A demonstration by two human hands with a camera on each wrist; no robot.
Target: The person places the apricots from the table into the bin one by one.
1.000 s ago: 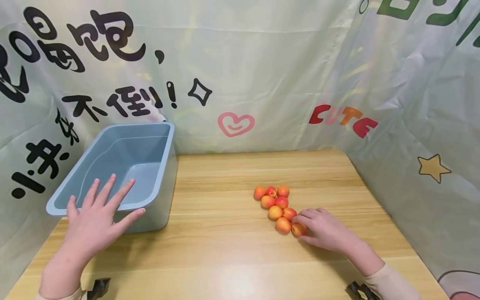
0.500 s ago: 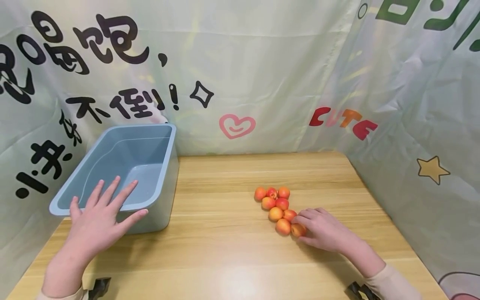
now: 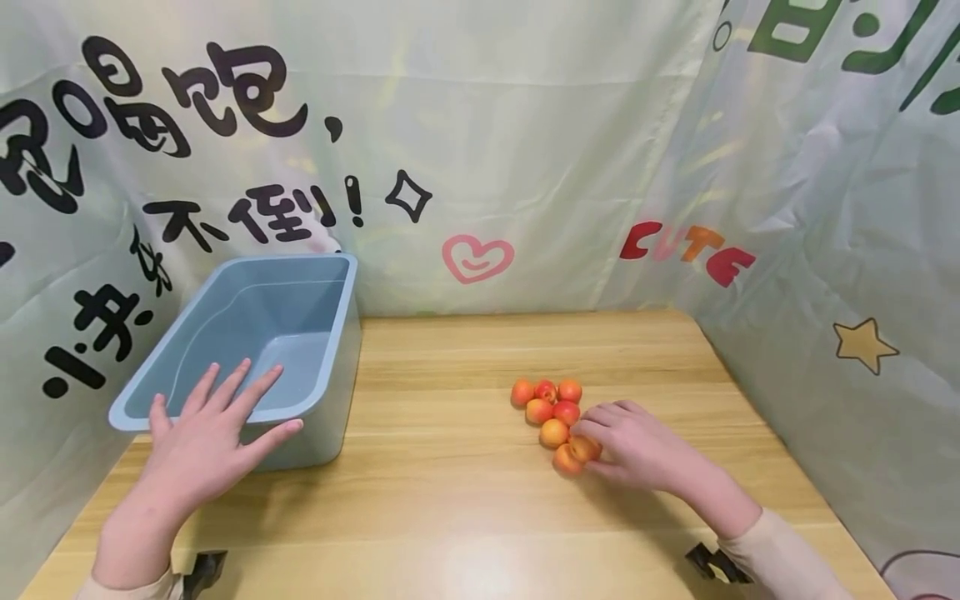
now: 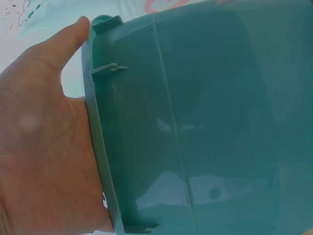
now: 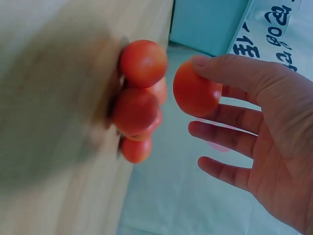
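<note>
While the left hand (image 3: pixel 197 446) lies flat with its fingers spread wide against the near wall and rim of the blue plastic bin (image 3: pixel 318 333), the right hand (image 3: pixel 637 446) pinches one small orange-red fruit (image 3: pixel 583 448) between thumb and fingertips at the near end of a cluster. In the right wrist view that fruit (image 5: pixel 196 94) sits against the fingertips, apart from the other fruits (image 5: pixel 139 100) lying on the wooden table (image 3: pixel 465 500) just beyond them. The rest of the cluster (image 3: pixel 551 404) sits just past the right hand's fingertips, well apart from the bin, which stands far off to that hand's left. In the left wrist view the palm (image 4: pixel 44 161) presses against the bin's outer rim (image 4: pixel 100 147), the thumb lying along its edge. Behind both hands hangs a pale printed backdrop (image 3: pixel 562 125): beyond the right hand the word "CUTE" (image 3: pixel 686 248) in red and orange letters, a pink heart (image 3: pixel 477 257) between the hands, black Chinese characters (image 3: pixel 247 208) including "不倒!" above the left hand, and a yellow star (image 3: pixel 864 345) to the right.
</note>
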